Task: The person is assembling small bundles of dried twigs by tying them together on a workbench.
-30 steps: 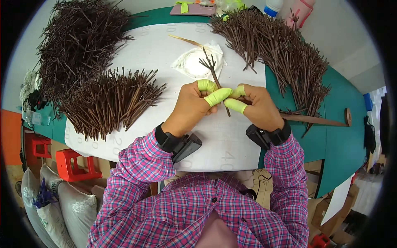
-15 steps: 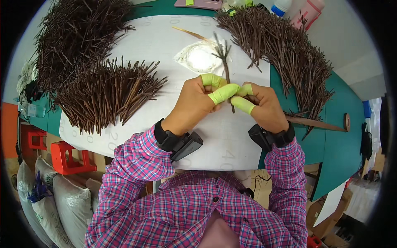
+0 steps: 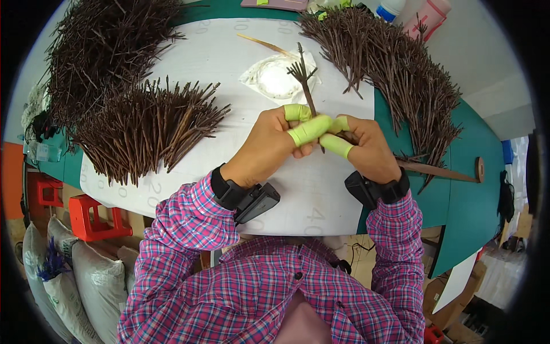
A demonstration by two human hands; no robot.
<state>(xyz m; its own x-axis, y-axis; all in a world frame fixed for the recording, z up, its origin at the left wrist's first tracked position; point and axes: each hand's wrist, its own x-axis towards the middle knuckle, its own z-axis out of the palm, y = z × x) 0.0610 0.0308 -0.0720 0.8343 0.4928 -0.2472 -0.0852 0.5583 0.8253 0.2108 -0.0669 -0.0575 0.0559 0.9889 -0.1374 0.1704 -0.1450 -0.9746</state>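
Observation:
Between thumb and fingers of my left hand (image 3: 260, 143) is a thin dark brown artificial twig (image 3: 307, 92), its forked top pointing away from me and its lower end showing below the fingers. My right hand (image 3: 371, 148) is closed in a pinch right beside it, thumbs nearly touching. From under the right hand a brown tape strip (image 3: 438, 171) runs to a small roll (image 3: 480, 169) standing at the right. The pinched end of the tape is hidden by the fingers. Light green wraps cover the thumbs and index fingers of both hands.
Bundled brown twigs (image 3: 143, 135) lie at left, with a loose heap (image 3: 109, 51) behind. Another twig pile (image 3: 395, 74) fills the far right. A white cloth or paper (image 3: 275, 80) bearing white material and a wooden stick (image 3: 263, 43) lies ahead. A pink bottle (image 3: 427, 20) stands behind.
The twig has turned slightly between my fingers, and its forked tip leans a little more to the left. Both hands stay nearly in place.

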